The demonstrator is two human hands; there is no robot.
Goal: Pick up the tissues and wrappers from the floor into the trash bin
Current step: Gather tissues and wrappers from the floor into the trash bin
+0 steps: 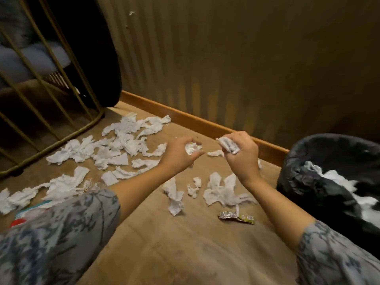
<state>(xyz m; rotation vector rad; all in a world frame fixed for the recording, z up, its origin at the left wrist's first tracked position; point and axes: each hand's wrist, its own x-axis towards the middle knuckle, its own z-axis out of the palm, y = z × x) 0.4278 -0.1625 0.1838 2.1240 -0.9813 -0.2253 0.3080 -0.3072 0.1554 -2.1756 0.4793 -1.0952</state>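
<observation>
- The person's left hand (181, 151) curls its fingers around a small crumpled white wad with a yellowish fleck (192, 148), held above the floor.
- The right hand (241, 153) grips a crumpled white tissue (228, 145) in closed fingers, raised beside the wooden skirting board (197, 123).
- The round trash bin lined with a black plastic bag (320, 182) stands at the right, near the right hand, with white tissues already inside.
- Many torn white tissues (123, 145) lie scattered over the brown floor (185, 243), thickest at the left beside a gold wire frame (51, 138); a crinkled silver and yellow wrapper (236, 217) lies nearer the bin.
- To do this step well, I would carry both handfuls right over the bin's mouth before letting go, since light tissue drifts.
- No brand or writing can be read; the wrapper's print is too blurred.
</observation>
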